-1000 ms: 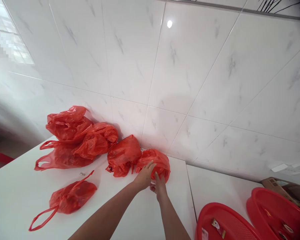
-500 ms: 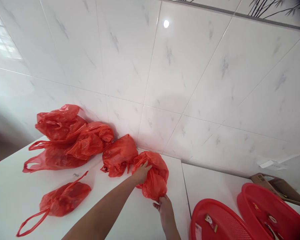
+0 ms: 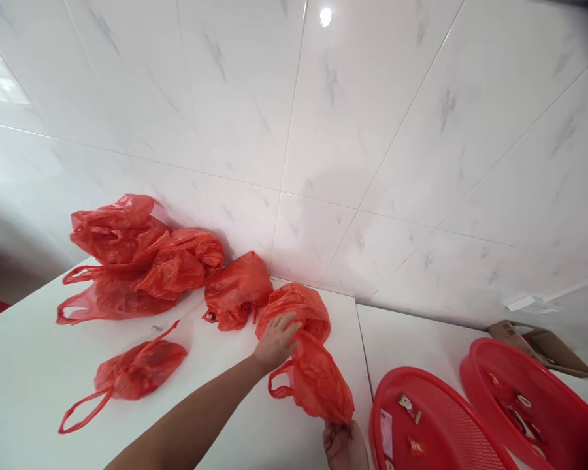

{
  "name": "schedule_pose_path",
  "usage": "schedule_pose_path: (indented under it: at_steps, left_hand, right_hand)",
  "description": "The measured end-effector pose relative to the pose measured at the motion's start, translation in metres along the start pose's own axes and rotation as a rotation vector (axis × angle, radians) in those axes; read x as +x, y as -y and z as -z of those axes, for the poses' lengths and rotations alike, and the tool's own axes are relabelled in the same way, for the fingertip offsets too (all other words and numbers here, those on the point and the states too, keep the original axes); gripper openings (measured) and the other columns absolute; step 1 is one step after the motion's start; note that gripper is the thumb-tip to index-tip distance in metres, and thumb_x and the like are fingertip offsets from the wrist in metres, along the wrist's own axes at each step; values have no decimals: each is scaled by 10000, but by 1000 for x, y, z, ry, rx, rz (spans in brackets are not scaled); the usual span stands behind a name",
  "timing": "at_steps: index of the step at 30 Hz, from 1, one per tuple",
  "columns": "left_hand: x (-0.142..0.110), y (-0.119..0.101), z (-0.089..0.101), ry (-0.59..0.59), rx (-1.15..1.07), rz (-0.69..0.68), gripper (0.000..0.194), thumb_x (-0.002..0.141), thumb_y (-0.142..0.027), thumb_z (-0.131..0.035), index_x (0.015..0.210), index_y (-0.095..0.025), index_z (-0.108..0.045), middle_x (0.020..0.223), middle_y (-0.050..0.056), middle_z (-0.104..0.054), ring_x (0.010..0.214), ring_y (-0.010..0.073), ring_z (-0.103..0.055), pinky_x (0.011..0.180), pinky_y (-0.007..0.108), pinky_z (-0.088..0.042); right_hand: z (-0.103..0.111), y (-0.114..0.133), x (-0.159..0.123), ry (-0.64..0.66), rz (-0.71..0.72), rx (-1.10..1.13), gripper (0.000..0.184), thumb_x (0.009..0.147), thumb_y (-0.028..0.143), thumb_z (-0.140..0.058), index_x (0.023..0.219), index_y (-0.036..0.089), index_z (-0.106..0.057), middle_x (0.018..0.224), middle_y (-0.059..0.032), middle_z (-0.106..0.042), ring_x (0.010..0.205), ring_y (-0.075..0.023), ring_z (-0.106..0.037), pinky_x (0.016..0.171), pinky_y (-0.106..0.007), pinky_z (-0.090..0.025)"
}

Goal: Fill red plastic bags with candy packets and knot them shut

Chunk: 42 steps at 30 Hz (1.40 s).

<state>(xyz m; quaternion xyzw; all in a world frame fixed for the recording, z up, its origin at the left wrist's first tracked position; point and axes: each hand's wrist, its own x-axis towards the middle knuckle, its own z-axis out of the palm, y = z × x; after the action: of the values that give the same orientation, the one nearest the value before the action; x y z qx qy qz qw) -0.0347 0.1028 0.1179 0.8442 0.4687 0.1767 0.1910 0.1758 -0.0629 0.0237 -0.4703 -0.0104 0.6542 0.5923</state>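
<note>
A thin red plastic bag (image 3: 321, 382) with a loop handle hangs slack over the table's front part. My right hand (image 3: 343, 444) pinches its lower right end. My left hand (image 3: 276, 341) has its fingers stretched out at the bag's upper left and grips nothing. Directly behind is a bunched red plastic bag (image 3: 296, 301) against the wall; I cannot tell whether the two are fully apart. Left of it sits another filled red bag (image 3: 238, 287).
More red bags (image 3: 122, 238) are heaped at the back left. A tied red bag (image 3: 140, 372) lies nearer on the white table (image 3: 235, 431). On the right stand a red basket (image 3: 451, 398) and a red basin (image 3: 553, 391) with small wrapped pieces, plus a cardboard box (image 3: 549, 346).
My right hand has moved down and right, drawing the front bag out longer. My left hand has loosened, its fingers now spread. The view has tilted slightly downward.
</note>
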Motion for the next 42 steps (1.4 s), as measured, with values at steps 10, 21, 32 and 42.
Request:
schedule_pose_path:
  at_steps: [10, 21, 32, 42]
  left_hand:
    - [-96, 9, -32, 308, -319, 164, 115, 766, -208, -569, 803, -219, -677, 862, 46, -697, 951, 241, -608, 998, 448, -323]
    - [-109, 0, -34, 135, -733, 598, 168, 793, -321, -506, 729, -177, -563, 645, -18, -585, 595, 129, -526, 553, 230, -374]
    - [-99, 8, -5, -37, -1145, 725, 547, 730, -706, -461, 786, -169, -550, 685, 22, -630, 606, 160, -580, 579, 269, -441]
    - [-96, -6, -3, 20, -1191, 734, 489, 708, -619, -573, 826, -145, -565, 696, 37, -651, 602, 169, -612, 556, 268, -454]
  right_hand:
    - [-20, -14, -17, -118, -135, 86, 239, 661, 339, -740, 806, 213, -598, 621, 56, -659, 467, -70, -562, 426, -161, -415]
    - [-59, -14, -38, 24, -27, -579, 732, 674, 609, -671, 1302, 339, -407, 1238, -59, -598, 1102, -220, -560, 832, -363, -424]
    - [-42, 8, -34, -33, 22, -310, 264, 581, 305, -772, 775, 184, -639, 688, 23, -653, 595, -123, -587, 538, -213, -432]
    - [-80, 62, -85, -223, 539, -871, 312, 748, 432, -638, 981, 226, -624, 998, -54, -660, 928, -225, -588, 800, -319, -442]
